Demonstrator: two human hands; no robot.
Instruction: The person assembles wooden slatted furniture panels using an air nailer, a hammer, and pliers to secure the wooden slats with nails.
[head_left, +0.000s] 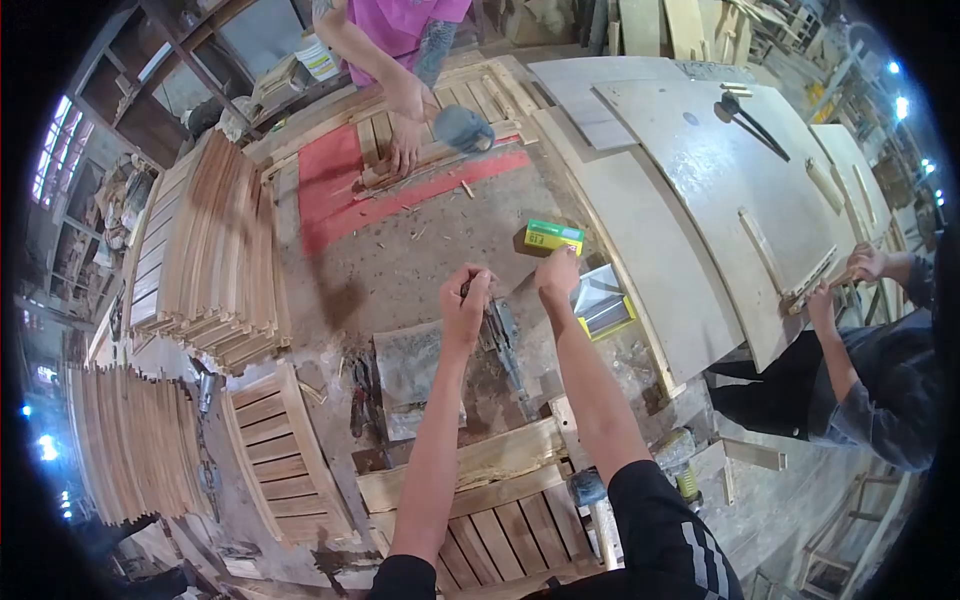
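My left hand is closed around a small dark object, held above the workbench next to a grey nail gun lying on the bench. My right hand reaches forward, its fingers touching a green and yellow box on the bench. Just to the right of that hand lies an open box with shiny strips in it. A slatted wooden panel lies at the near edge under my arms.
A person in a pink top works on wooden slats over a red sheet across the bench. Another person at right handles a strip on large plywood sheets. Stacks of slats stand left.
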